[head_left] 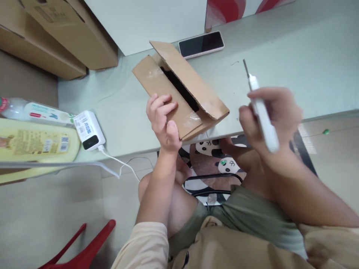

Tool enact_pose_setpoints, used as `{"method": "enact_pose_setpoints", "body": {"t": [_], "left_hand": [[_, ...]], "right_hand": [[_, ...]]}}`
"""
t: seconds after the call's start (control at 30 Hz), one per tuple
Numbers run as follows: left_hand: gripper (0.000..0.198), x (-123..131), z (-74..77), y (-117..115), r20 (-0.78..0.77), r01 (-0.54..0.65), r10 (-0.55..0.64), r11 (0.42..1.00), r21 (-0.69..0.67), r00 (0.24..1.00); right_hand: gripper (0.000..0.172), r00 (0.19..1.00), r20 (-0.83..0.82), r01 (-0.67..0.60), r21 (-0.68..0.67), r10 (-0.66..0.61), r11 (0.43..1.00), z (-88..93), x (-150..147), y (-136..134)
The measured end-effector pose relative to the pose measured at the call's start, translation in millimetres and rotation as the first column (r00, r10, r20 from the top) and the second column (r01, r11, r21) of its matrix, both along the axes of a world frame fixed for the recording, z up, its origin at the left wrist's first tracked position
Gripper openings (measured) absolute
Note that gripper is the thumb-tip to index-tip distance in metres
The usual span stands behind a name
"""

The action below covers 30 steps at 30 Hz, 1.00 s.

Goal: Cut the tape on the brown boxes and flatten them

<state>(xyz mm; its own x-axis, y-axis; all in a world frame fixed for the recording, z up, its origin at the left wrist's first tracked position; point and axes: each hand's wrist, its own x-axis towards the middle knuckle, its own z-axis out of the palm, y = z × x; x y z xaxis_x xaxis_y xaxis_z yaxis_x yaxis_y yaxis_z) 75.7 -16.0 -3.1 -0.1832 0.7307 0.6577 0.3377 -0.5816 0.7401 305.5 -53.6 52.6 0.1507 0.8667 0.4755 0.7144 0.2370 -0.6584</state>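
In the head view, a small brown cardboard box (174, 98) is tilted at the table's front edge. One flap stands partly raised, leaving a dark gap, and strips of clear tape cling near both ends of the gap. My left hand (163, 118) grips the box's near left side, with fingers over its top and the thumb low at the corner. To the right of the box and apart from it, my right hand (270, 116) is closed around a white-handled utility knife (263, 117). Its thin blade is out and points away from me. Motion blurs that hand slightly.
A phone (201, 45) lies behind the box on the pale table (280, 67). On the left are a white device (89, 130) with a cable, a plastic bottle (17, 108), a yellow bottle (36, 144) and larger cartons (75, 33). A red chair (95, 244) stands lower left.
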Motion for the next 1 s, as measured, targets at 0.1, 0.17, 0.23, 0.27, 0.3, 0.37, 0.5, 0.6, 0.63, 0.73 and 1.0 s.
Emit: {"method": "enact_pose_setpoints", "body": {"t": [0.1,0.17,0.23,0.27,0.3,0.37,0.5,0.6,0.63,0.73,1.0], "left_hand": [[0.047,-0.5,-0.2,1.2,0.006,0.004,-0.004,0.999,0.047,1.000],[0.046,-0.8,-0.1,1.6,0.006,0.016,-0.016,0.998,0.058,1.000],[0.047,-0.8,0.3,1.3,0.022,0.033,-0.034,0.999,0.041,0.999],[0.048,-0.7,0.5,1.0,0.034,0.038,-0.039,0.999,0.027,0.999],[0.049,-0.7,0.6,0.7,0.044,0.038,-0.038,0.999,0.015,0.998],[0.048,-0.9,0.5,-0.1,0.044,0.024,-0.025,1.000,0.009,0.999],[0.046,-5.1,-1.5,-1.7,0.008,-0.001,0.001,1.000,0.031,1.000],[0.047,-11.9,-2.8,-2.9,-0.006,-0.040,0.040,0.998,0.043,0.999],[0.046,-14.5,-2.8,-3.1,-0.018,-0.049,0.050,0.997,0.058,0.999],[0.039,-21.1,-1.0,-2.3,-0.038,-0.040,0.044,0.992,0.117,0.998],[0.027,-38.8,-0.3,10.9,0.255,-0.060,0.065,0.998,-0.025,0.965]], "right_hand": [[0.032,0.994,0.108,0.002,-0.225,0.022,0.974,-19.1,5.4,30.6],[0.040,0.972,0.224,0.033,-0.412,0.066,0.911,-32.9,10.5,43.7],[0.046,0.949,0.294,0.054,-0.511,0.115,0.858,-42.3,14.6,49.6],[0.051,0.943,0.305,0.053,-0.533,0.133,0.844,-44.8,15.8,50.4],[0.058,0.942,0.305,0.048,-0.542,0.143,0.839,-45.8,16.6,50.3],[0.069,0.944,0.291,0.026,-0.532,0.155,0.846,-44.9,16.5,48.6],[0.049,0.945,0.259,-0.054,-0.474,0.198,0.879,-41.1,12.6,44.6],[0.032,0.939,0.179,-0.191,-0.443,0.295,0.876,-40.7,7.8,42.6],[0.031,0.930,0.140,-0.249,-0.437,0.339,0.864,-41.0,6.1,42.0],[0.035,0.895,0.063,-0.375,-0.432,0.443,0.820,-42.7,1.7,40.8],[0.044,0.896,0.156,-0.288,-0.509,0.416,0.811,-41.7,-2.6,36.4]]}}
